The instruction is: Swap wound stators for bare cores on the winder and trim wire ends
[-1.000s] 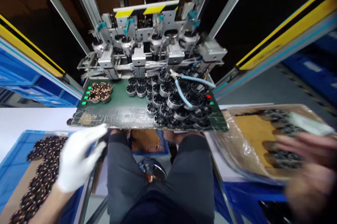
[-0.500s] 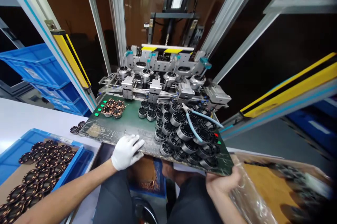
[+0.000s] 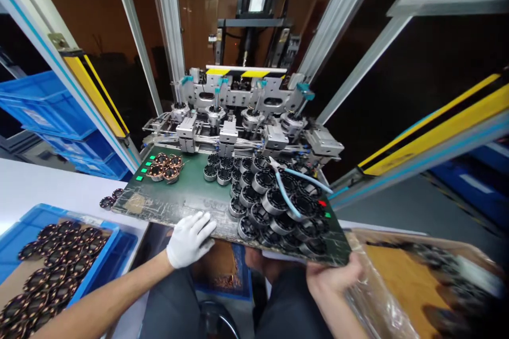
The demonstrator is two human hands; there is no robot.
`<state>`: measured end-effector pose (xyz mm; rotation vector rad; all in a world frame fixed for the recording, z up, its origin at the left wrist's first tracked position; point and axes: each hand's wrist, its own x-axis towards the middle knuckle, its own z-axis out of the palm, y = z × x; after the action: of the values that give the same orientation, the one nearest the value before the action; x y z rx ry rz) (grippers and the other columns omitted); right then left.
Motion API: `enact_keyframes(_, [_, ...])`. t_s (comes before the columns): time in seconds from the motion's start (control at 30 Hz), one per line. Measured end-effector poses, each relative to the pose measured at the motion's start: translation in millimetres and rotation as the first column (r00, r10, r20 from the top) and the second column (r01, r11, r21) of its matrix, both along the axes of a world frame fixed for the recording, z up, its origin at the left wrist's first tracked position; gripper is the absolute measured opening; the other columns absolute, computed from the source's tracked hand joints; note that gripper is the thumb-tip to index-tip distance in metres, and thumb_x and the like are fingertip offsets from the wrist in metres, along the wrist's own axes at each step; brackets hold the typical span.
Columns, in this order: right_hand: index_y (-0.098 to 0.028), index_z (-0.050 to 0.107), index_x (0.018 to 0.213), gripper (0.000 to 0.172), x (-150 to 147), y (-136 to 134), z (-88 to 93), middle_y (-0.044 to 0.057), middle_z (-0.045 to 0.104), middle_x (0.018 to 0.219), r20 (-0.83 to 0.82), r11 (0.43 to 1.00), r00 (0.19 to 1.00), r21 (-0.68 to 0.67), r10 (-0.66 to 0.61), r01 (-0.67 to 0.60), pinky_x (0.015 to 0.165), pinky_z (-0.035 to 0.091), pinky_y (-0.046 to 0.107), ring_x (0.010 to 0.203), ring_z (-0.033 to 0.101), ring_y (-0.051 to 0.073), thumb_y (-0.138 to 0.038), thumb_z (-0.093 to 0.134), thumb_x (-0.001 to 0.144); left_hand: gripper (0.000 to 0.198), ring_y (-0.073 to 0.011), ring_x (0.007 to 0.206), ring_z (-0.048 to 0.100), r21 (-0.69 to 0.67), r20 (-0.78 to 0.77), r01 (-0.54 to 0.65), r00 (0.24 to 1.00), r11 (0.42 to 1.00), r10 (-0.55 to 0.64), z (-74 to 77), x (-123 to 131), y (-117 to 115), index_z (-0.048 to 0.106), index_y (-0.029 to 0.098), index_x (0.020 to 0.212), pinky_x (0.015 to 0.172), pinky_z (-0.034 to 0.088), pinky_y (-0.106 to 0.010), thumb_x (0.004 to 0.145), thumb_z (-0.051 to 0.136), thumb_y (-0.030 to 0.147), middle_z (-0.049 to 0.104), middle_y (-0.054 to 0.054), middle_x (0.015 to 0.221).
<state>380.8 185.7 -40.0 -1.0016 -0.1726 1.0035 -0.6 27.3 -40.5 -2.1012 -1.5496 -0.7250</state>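
Observation:
My left hand point(image 3: 189, 239), in a white glove, rests with fingers spread on the near edge of a green work mat point(image 3: 186, 196). My bare right hand point(image 3: 333, 278) grips the mat's near right corner, fingers curled under the edge. On the mat lie several black and silver ring-shaped motor housings point(image 3: 274, 206), a small group of copper-wound stators point(image 3: 164, 166) at the left, and blue-handled pliers point(image 3: 292, 182) across the housings.
A machine fixture point(image 3: 238, 116) with several round stations stands behind the mat. A blue bin point(image 3: 47, 259) of copper stators sits at the left. A plastic-lined cardboard tray point(image 3: 417, 280) of dark parts lies at the right. Yellow light-curtain bars point(image 3: 95, 95) flank the opening.
The view has lifted from my lap to the machine. Both hands came in from the side bins to the mat's near edge, and over the last half second they hardly moved.

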Motion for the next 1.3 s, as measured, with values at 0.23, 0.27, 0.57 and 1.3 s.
enact_keyframes(0.23, [-0.021,0.082,0.105,0.046,3,-2,-0.7,0.005,0.085,0.098,-0.105,1.0,0.995,-0.021,0.005,-0.007,0.046,0.062,0.032,0.071,0.077,0.023,-0.046,0.074,0.068,0.034,-0.0293,0.13,0.075,0.075,-0.051,0.065,0.997,0.995,-0.061,-3.5,-6,3,0.077,0.026,0.142,0.107,0.057,-0.041,0.11,0.069,0.036,0.082,-0.009,0.138])
enact_keyframes(0.27, [-0.021,0.083,0.105,0.044,3,-2,0.2,0.005,0.085,0.099,-0.106,1.0,0.994,-0.023,0.001,-0.003,0.046,0.062,0.032,0.071,0.077,0.023,-0.045,0.074,0.069,0.034,-0.0289,0.129,0.076,0.081,-0.056,0.069,0.996,0.994,-0.064,-3.9,-7,4,0.077,0.027,0.142,0.106,0.057,-0.041,0.11,0.069,0.036,0.082,-0.009,0.138])
enact_keyframes(0.57, [-0.023,0.083,0.105,0.047,-9,1,8.5,0.006,0.085,0.104,-0.048,0.998,0.999,0.065,0.004,-0.001,0.054,0.068,0.036,0.083,0.081,0.027,-0.05,0.073,0.067,0.044,-0.0298,0.131,0.075,0.048,-0.081,0.071,0.994,0.996,-0.067,-18.1,-8,4,0.075,0.029,0.149,0.106,0.059,-0.04,0.105,0.074,0.035,0.078,-0.011,0.144])
enact_keyframes(1.3, [-0.026,0.078,0.093,0.038,-4,-4,9.7,0.009,0.084,0.109,-0.024,0.998,0.999,-0.048,0.035,-0.036,0.056,0.066,0.039,0.089,0.08,0.031,-0.052,0.071,0.066,0.035,-0.0283,0.128,0.077,0.082,-0.035,0.056,0.998,0.995,-0.053,-7.1,-4,2,0.078,0.029,0.14,0.104,0.06,-0.04,0.106,0.07,0.032,0.082,-0.009,0.136])
